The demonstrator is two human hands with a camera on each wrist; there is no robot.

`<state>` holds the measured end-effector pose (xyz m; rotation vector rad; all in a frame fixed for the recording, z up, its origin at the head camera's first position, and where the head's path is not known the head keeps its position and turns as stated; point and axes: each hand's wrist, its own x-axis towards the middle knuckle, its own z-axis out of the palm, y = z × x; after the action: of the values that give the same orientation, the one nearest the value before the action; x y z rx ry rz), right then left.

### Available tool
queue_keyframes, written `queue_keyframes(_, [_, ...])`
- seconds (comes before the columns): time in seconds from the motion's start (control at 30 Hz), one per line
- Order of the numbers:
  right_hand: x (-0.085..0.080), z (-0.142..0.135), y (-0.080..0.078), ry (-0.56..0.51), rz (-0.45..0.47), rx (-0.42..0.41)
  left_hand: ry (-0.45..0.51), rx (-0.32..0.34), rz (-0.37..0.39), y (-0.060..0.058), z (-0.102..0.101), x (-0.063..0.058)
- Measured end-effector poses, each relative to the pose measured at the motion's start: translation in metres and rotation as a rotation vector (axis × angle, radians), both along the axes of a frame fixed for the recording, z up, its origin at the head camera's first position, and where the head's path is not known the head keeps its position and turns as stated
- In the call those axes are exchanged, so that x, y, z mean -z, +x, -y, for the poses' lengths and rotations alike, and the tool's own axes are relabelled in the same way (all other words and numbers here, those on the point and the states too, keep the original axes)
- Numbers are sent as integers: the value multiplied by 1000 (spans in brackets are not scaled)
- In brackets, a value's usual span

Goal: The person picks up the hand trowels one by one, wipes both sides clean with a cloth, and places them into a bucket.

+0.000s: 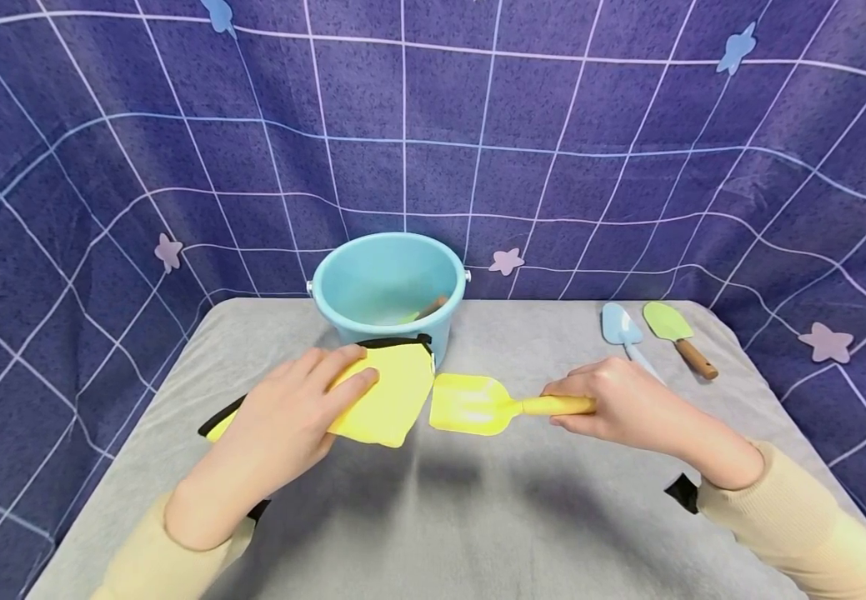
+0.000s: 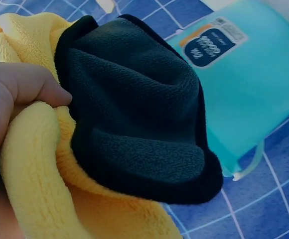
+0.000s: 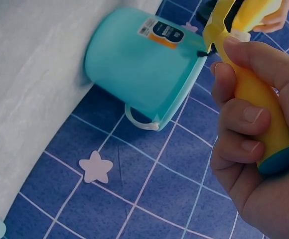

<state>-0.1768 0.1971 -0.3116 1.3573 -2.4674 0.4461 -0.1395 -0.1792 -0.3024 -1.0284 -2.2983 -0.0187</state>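
My left hand (image 1: 275, 425) grips a soft yellow cloth (image 1: 395, 396) with black edging, in front of the bucket. In the left wrist view the cloth's dark grey side (image 2: 134, 94) faces up, and the thumb presses on its yellow fold. My right hand (image 1: 620, 408) holds a yellow toy shovel (image 1: 472, 404) by its handle, fingers wrapped round it. The shovel's blade points left, close to the cloth's right edge. A teal end cap (image 3: 280, 160) shows on the handle in the right wrist view.
A light blue bucket (image 1: 387, 279) stands at the back, with a brown handle (image 1: 433, 307) and something green inside. At the back right lie a blue shovel (image 1: 618, 323) and a green shovel (image 1: 668, 321) with a brown handle. A purple gridded curtain (image 1: 433, 108) hangs behind the grey-covered table (image 1: 538, 333).
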Motion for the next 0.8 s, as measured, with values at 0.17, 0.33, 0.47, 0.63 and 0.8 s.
queue_keyframes(0.17, [0, 1, 0, -7, 9, -6, 3, 29, -37, -1, -9, -9])
queue_keyframes(0.33, [0, 1, 0, -10, -6, -16, 11, 60, -66, -3, -20, -16])
queue_keyframes(0.47, [1, 3, -1, -14, -11, -25, 3, 75, -85, -4, -31, -20])
queue_keyframes(0.63, [1, 5, -2, -15, 6, -46, -30, 84, -93, -5, -44, -22])
queue_keyframes(0.8, [1, 8, -3, -6, 22, -42, -65, 92, -111, -9, -55, -20])
